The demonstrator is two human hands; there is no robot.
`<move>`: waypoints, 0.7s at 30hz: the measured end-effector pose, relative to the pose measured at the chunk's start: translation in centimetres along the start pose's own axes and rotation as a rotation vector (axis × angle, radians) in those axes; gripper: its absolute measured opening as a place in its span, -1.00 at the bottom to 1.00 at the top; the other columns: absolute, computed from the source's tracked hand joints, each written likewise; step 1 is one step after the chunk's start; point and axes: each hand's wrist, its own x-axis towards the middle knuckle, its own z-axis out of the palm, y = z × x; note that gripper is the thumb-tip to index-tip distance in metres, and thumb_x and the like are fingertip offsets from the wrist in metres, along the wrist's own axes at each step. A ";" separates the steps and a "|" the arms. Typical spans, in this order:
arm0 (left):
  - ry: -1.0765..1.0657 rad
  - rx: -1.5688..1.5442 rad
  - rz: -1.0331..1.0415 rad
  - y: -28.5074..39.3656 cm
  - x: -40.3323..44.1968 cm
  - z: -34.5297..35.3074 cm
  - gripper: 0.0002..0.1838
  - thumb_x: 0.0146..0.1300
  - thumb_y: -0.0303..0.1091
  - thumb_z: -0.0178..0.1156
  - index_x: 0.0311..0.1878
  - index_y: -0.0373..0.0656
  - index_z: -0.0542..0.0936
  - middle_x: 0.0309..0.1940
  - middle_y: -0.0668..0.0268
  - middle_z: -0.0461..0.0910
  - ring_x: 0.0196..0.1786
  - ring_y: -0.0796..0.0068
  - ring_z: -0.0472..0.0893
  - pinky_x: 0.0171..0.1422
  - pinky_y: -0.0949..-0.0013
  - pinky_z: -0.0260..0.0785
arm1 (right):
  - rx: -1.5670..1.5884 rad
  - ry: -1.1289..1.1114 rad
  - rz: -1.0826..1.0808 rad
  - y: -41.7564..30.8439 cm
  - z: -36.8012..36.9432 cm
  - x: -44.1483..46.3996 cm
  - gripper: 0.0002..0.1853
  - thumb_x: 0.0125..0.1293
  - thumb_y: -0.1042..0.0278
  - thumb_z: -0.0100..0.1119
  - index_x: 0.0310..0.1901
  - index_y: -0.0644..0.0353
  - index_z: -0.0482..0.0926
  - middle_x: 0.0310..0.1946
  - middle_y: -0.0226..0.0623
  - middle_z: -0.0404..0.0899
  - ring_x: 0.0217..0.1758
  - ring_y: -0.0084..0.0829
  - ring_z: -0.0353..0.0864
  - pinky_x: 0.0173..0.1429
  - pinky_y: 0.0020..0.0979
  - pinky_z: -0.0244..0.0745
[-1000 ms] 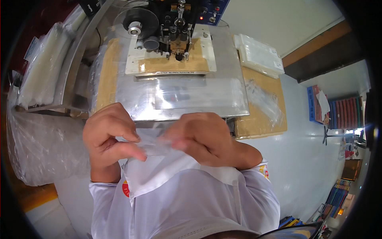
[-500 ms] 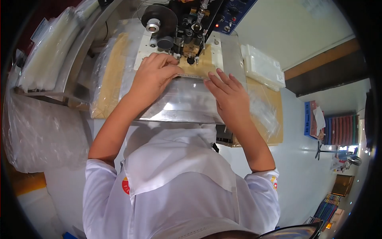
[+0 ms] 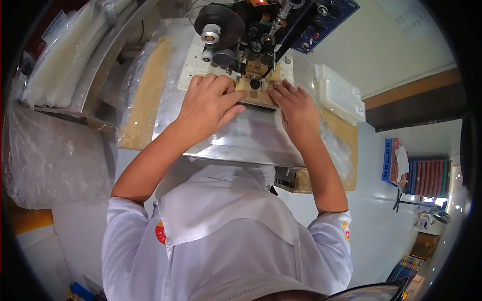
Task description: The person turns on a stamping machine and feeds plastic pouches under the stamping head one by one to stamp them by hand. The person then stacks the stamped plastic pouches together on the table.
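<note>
Both hands work at the front of a small bench machine with a black reel [image 3: 219, 25] and a tan plate [image 3: 258, 98] under its black knob [image 3: 255, 84]. At the plate's left end is my left hand [image 3: 208, 105], its fingers curled and its thumb pointing right along the front edge. Whatever lies in those fingers, if anything, is hidden. My right hand [image 3: 299, 113] rests at the plate's right end, fingers stretched out and fairly flat. In front of the plate, a shiny metal surface [image 3: 236, 138] stretches between my forearms.
Packs of clear plastic bags [image 3: 339, 95] lie right of the machine. A plastic-wrapped brown sheet [image 3: 145, 90] is on the left, near a metal shelf [image 3: 95, 80] holding bundled clear plastic [image 3: 65, 65]. A blue control panel [image 3: 326, 20] stands behind. Crates [image 3: 394, 160] are farther right.
The view has shifted, so the machine sits farther right. A pale strip at the plate's front edge no longer shows. My left thumb has come away from its fingers; my right hand stays near the plate.
</note>
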 end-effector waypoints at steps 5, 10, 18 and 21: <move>-0.024 0.014 -0.014 -0.6 0.2 0.2 -0.65 0.15 -0.19 0.44 0.02 0.02 0.75 -0.22 0.40 0.51 -0.11 0.34 0.48 0.05 0.24 0.21 | 0.010 0.005 -0.006 0.1 -0.1 0.6 -0.44 0.11 0.67 0.18 0.19 0.05 0.63 0.23 -0.30 0.63 0.37 -0.21 0.55 0.43 -0.02 0.43; -0.055 0.017 -0.034 -0.5 0.2 0.1 -0.63 0.15 -0.19 0.43 0.04 0.02 0.74 -0.18 0.38 0.53 -0.06 0.31 0.49 0.10 0.20 0.23 | 0.025 -0.003 0.012 0.1 -0.1 0.6 -0.44 0.12 0.67 0.17 0.19 0.03 0.63 0.25 -0.32 0.62 0.39 -0.23 0.53 0.46 -0.02 0.38; -0.346 -0.179 -0.070 1.2 -2.4 -2.9 -0.49 0.09 -0.28 0.44 0.16 -0.14 0.65 0.08 0.15 0.58 0.14 0.05 0.50 0.29 0.02 0.30 | -0.184 0.166 0.108 8.4 -4.1 -5.3 -0.49 0.10 0.63 0.24 0.07 -0.14 0.72 0.22 -0.42 0.62 0.36 -0.18 0.48 0.37 -0.11 0.41; -0.437 -0.115 -0.011 2.5 -2.7 -2.4 -0.46 0.03 -0.27 0.47 0.14 -0.16 0.66 0.15 0.11 0.58 0.20 0.00 0.49 0.31 0.07 0.33 | -0.328 0.298 0.285 13.5 -5.1 -10.9 -0.55 0.10 0.59 0.21 0.00 -0.12 0.76 0.11 -0.43 0.66 0.21 -0.21 0.54 0.21 -0.14 0.44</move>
